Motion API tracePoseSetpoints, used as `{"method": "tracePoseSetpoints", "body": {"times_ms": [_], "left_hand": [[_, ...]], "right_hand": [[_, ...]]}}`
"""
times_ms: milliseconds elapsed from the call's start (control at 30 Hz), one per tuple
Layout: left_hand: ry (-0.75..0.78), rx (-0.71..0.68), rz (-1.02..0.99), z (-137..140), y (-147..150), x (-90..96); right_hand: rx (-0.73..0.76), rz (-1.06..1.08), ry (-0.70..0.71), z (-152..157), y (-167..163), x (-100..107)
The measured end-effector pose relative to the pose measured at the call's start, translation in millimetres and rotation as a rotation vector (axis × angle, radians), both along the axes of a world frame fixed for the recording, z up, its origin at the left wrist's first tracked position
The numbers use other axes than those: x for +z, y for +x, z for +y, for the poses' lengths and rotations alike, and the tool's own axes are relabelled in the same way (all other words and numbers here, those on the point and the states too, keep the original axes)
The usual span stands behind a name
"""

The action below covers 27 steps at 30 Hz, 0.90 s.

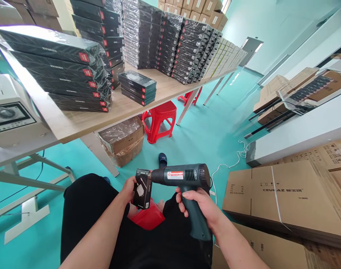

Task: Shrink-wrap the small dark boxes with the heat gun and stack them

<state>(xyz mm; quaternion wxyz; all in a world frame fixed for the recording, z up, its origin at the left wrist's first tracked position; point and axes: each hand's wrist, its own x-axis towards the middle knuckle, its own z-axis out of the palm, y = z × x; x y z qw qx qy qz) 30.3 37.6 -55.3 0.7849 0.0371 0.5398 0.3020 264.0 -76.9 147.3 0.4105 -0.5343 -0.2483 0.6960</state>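
Observation:
A dark green heat gun [184,177] is in my right hand [197,200], fingers wrapped round its handle. Its nozzle points left, right at the upper edge of a small black charger box [141,189]; whether the two touch I cannot tell. My left hand [129,189] grips that box by its left side, holding it upright above my lap. A white charger and cable are printed on the box face. Below the box shows the red seat [149,218] between my legs.
On the wooden table [83,125] stand wrapped stacks of black boxes [75,71] and a short stack of small boxes [138,86]. Beneath are an open carton [125,140] and a red stool [160,117]. Large cartons [285,194] stand at right; a white cord [226,165] crosses the floor.

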Motion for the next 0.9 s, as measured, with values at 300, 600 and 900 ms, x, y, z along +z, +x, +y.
{"method": "tracePoseSetpoints", "body": {"times_ms": [300,600,900], "left_hand": [[0.003,-0.009,-0.007,1.2,-1.9,-5.4],[0.044,0.066,-0.01,2.6,-2.8,-1.4],[0.052,0.034,0.001,1.6,-1.3,5.9]], "right_hand": [[-0.043,-0.043,0.002,13.9,-3.3,10.0],[0.419,-0.159,-0.134,-19.4,2.8,18.1],[0.134,-0.143,0.027,2.5,-0.9,12.1]]}}
